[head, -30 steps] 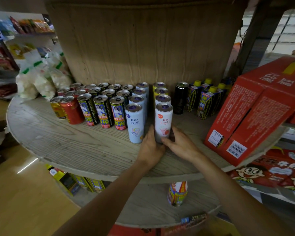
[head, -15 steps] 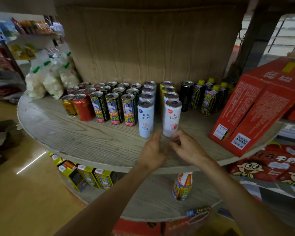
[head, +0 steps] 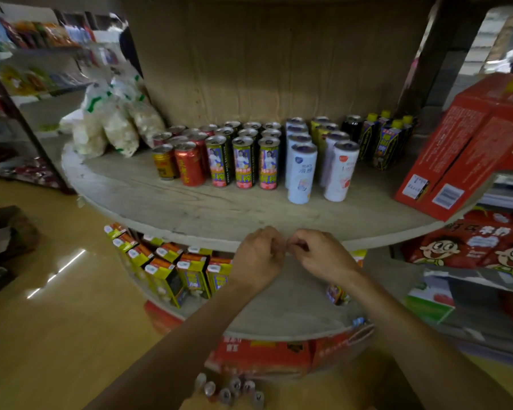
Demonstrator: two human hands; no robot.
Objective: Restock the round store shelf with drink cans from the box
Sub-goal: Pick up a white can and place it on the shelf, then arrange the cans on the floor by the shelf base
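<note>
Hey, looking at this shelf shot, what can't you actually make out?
Head view only.
Cans at the bottom edge: blurred, cut off; any box unseen.
Left hand and right hand: curled fingers hide whether either grip holds anything.
Lower-shelf drink: mostly behind the right wrist.
Pale pink can: label motion-blurred.
</note>
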